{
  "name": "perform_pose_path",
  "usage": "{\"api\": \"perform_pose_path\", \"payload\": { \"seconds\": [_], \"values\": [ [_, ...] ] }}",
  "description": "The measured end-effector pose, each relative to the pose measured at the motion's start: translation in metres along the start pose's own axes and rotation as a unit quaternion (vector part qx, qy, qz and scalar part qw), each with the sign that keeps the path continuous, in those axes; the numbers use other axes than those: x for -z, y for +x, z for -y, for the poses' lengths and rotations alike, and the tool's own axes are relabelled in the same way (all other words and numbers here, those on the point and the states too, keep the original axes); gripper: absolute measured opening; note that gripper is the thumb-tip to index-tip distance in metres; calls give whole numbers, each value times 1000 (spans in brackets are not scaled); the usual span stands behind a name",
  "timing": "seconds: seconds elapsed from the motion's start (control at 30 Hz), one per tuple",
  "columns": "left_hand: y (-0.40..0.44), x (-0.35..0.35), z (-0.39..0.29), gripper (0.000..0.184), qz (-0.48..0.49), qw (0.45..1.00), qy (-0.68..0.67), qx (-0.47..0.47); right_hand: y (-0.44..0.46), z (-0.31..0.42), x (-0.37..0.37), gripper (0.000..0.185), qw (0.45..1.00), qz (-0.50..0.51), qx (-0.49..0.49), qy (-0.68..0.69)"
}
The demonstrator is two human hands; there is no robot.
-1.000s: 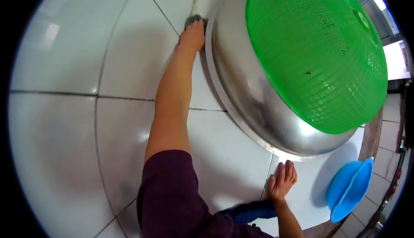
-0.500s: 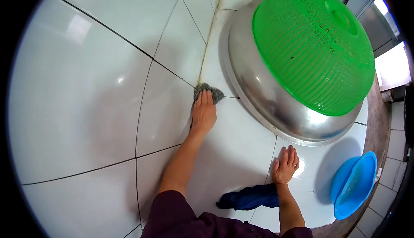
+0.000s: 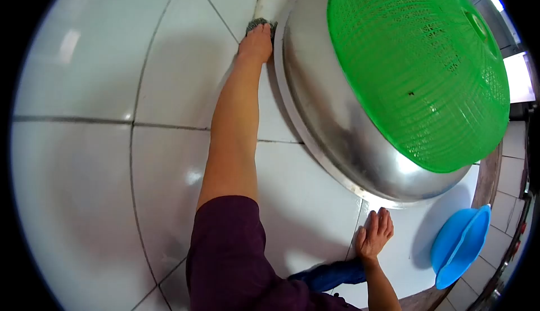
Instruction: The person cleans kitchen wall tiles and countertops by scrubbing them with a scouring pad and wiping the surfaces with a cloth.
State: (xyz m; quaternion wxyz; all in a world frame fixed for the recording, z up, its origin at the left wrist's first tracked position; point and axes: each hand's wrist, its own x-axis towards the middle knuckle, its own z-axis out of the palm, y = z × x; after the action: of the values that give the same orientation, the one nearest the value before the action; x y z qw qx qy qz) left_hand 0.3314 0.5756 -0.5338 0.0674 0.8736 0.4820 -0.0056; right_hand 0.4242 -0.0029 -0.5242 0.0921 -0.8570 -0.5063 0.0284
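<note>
Far forward, my left hand (image 3: pixel 257 43) presses a dark grey scouring pad (image 3: pixel 258 24) into the corner where the tiled wall meets the white tiled surface (image 3: pixel 304 187). Its fingers cover most of the pad. My right hand (image 3: pixel 375 233) lies on the tiles with its fingers stretched out, holding nothing, just in front of the rim of a large upturned metal basin (image 3: pixel 337 103). A green plastic colander (image 3: pixel 416 69) sits upside down on that basin. Beside my right wrist lies a dark blue cloth (image 3: pixel 332 275), partly hidden by my body.
A light blue plastic basin (image 3: pixel 458 249) stands at the right, near the edge of the tiled surface. White wall tiles (image 3: pixel 174 80) rise along the left side. The metal basin takes up much of the surface close to my left arm.
My left hand has slid the scouring pad farther forward along the corner, past the near side of the metal basin. The camera view has shifted; my right hand stays resting on the tiles.
</note>
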Motion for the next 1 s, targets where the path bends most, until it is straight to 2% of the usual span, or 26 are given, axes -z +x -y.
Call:
{"api": "perform_pose_path", "payload": {
  "seconds": [0.07, 0.17, 0.3, 0.37, 0.5, 0.7, 0.77, 0.87, 0.9, 1.0],
  "values": [
    [26, -11, 3, 40, -46, 999, 0, -10, -1, -3, -2, 50, 1000, 8, -1, -6],
    [48, -11, 7, 38, -54, 998, 0, -39, -4, -5, -6, 51, 1000, 15, -5, -19],
    [35, -13, 17, 36, -67, 995, 11, -68, 1, 0, -1, 50, 1000, 10, -4, -6],
    [-2, -16, 14, 36, -75, 994, 19, -79, 2, 1, 2, 50, 1000, 7, -1, 9],
    [-101, -8, -6, 44, -42, 999, -1, -32, 0, 0, -2, 50, 1000, -9, -4, 22],
    [-281, -23, -59, 47, -68, 996, -33, -49, 0, 1, -1, 51, 999, -28, -3, 22],
    [-324, -23, -81, 49, -23, 997, -61, -46, 1, 5, 2, 52, 999, -24, -8, 22],
    [-325, -36, -80, 50, -63, 996, -66, 3, 0, 2, -3, 52, 999, -42, 4, 26],
    [-311, -17, -79, 52, -35, 995, -87, 42, 1, 2, -2, 52, 999, -39, 3, 21],
    [-265, -26, -51, 51, -102, 992, -67, 41, -1, 5, 2, 52, 1000, -11, -8, 9]
  ]
}}
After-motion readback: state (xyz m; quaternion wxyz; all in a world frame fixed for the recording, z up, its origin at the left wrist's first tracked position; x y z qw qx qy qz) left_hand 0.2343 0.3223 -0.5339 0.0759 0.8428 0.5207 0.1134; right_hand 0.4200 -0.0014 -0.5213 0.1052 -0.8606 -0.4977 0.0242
